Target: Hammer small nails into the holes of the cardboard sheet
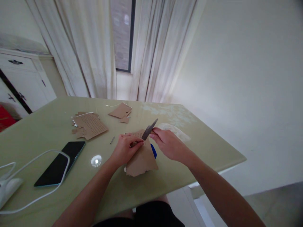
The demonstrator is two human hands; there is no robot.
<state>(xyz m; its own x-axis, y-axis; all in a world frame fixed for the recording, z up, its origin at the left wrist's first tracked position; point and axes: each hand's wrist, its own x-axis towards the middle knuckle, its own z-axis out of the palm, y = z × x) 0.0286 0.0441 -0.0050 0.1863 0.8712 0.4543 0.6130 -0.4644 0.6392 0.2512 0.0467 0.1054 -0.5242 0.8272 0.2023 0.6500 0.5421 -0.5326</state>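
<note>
A piece of brown cardboard (140, 162) with a torn near edge and rows of small holes lies on the table in front of me. My left hand (126, 148) rests on it, thumb and fingertips pinched together; what is between them is too small to make out. My right hand (169, 143) grips a grey metal tool with a flat blade (149, 130). The blade slants down to the left fingertips, and its handle is mostly hidden by my fingers. From under the cardboard's right side shows a blue object (153, 151).
To the left are perforated cardboard pieces (91, 126), more cardboard scraps (121, 112), a thin metal pin (112, 140), a small clear round dish (96, 161), a phone (60, 164) and a white cable (35, 200). A clear plastic sheet (176, 131) lies behind my right hand.
</note>
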